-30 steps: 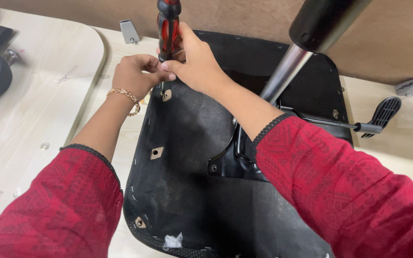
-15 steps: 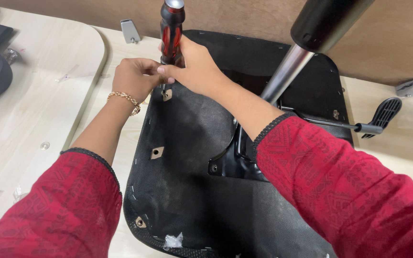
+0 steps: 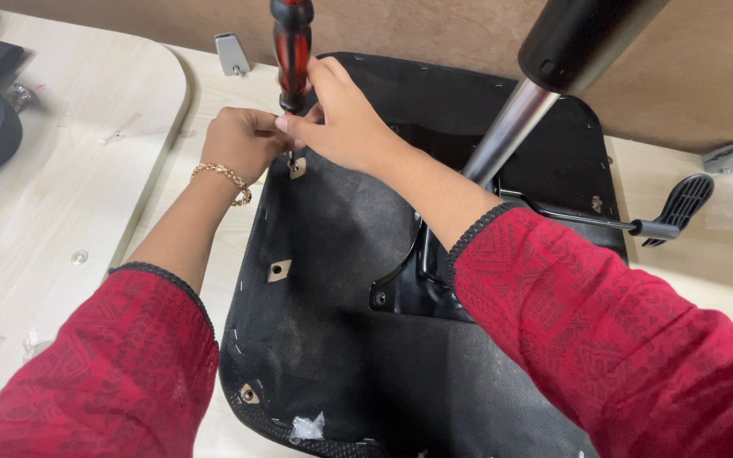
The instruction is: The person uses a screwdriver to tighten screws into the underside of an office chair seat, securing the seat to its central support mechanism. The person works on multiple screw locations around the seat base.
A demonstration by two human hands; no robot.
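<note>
Head view shows the right hand (image 3: 345, 119) near the top middle of the frame, fingers wrapped around the red and black handle of a screwdriver (image 3: 292, 51). The tool stands straight up so its tip can press down into a small hole (image 3: 297, 167) in the black chair seat (image 3: 332, 280). The left hand (image 3: 243, 140) sits just beside it, fingers pinched together low on the metal shaft, likely to keep the tip from slipping. The seat lies upside down on a pale table (image 3: 69, 212), so its underside faces up. More holes (image 3: 279, 270) run down its left edge toward the bottom of the frame. A shiny pole (image 3: 511, 127) sticks up at the upper right, and a black lever (image 3: 680, 208) points right.
</note>
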